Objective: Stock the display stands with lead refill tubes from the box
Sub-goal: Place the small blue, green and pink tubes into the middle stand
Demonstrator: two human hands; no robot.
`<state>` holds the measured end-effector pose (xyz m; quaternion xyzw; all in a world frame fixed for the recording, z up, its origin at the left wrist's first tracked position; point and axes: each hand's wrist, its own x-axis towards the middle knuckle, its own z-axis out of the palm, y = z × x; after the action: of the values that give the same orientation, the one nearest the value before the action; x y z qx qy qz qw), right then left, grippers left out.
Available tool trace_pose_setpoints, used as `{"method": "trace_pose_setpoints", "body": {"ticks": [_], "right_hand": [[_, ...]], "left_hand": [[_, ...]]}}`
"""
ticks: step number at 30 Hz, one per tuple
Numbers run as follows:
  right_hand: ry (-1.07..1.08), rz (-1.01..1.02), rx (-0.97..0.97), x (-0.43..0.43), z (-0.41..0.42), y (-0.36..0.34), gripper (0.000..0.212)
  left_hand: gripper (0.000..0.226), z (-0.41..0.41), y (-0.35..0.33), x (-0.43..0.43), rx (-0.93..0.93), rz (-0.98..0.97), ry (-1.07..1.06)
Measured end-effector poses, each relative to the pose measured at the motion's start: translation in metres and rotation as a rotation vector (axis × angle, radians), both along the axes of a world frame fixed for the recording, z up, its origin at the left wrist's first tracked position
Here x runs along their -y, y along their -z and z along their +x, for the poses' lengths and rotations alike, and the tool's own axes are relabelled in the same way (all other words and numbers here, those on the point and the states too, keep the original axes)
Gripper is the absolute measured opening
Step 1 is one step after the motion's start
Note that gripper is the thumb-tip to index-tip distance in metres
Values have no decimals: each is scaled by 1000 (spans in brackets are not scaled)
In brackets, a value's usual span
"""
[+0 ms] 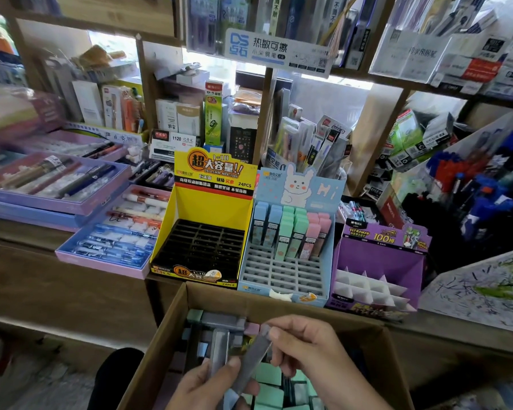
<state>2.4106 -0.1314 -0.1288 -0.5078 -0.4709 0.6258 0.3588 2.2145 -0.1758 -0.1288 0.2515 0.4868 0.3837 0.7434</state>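
A stationery shop's wooden counter [57, 279] carries three display stands: a yellow stand [203, 202] with black slots, a blue rabbit stand [282, 269] with pastel tubes [288, 232] in its back rows, and a purple stand [379, 258]. Below them, over the cardboard box [166, 329] of tubes, the right hand [317, 356] pinches the top of a slanted grey lead refill tube [253, 362]. The left hand [208, 386] grips an upright grey tube [219, 347].

The yellow stand [214, 202] at centre reads "24PCS" and "2B/0.5MM". The blue stand [330, 187] says "Hi"; the purple stand [376, 257], right, "ULTRAMAN" and "100"
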Motion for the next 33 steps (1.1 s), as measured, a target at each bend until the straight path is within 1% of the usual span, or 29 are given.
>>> {"method": "trace_pose_setpoints", "body": {"ticks": [3, 5, 9, 13, 15, 18, 22, 26, 29, 31, 33], "right_hand": [[-8, -5, -60, -1, 3, 0, 40], [-14, -12, -111, -1, 5, 0, 42], [-41, -39, -183, 0, 6, -5, 43], [-6, -65, -111, -1, 7, -6, 41], [-6, -63, -59, -1, 7, -5, 32], [-20, -45, -29, 0, 7, -4, 17], [-27, -22, 12, 0, 10, -4, 24], [-132, -19, 95, 1, 9, -6, 24], [-201, -33, 130, 3, 6, -5, 29], [-227, -26, 118, 5, 4, -3, 32], [-244, -10, 115, 6, 0, -1, 34]], "left_hand": [[27, 1, -1, 2, 36, -36, -68], [23, 0, 2, 2, 40, -43, -86], [20, -5, 9, -5, -59, -31, -63], [20, -5, 14, -8, -88, 42, -42], [24, -3, 17, -9, -109, 42, -93], [22, -1, 14, -9, -52, -16, -207], [22, -2, 5, -6, -99, -24, -312], [19, -1, -5, 2, -90, 35, -331], [17, 0, -9, 3, -79, 56, -310], [16, 2, -10, 4, -68, 60, -278], [19, 4, -7, 2, -93, 57, -254]]}}
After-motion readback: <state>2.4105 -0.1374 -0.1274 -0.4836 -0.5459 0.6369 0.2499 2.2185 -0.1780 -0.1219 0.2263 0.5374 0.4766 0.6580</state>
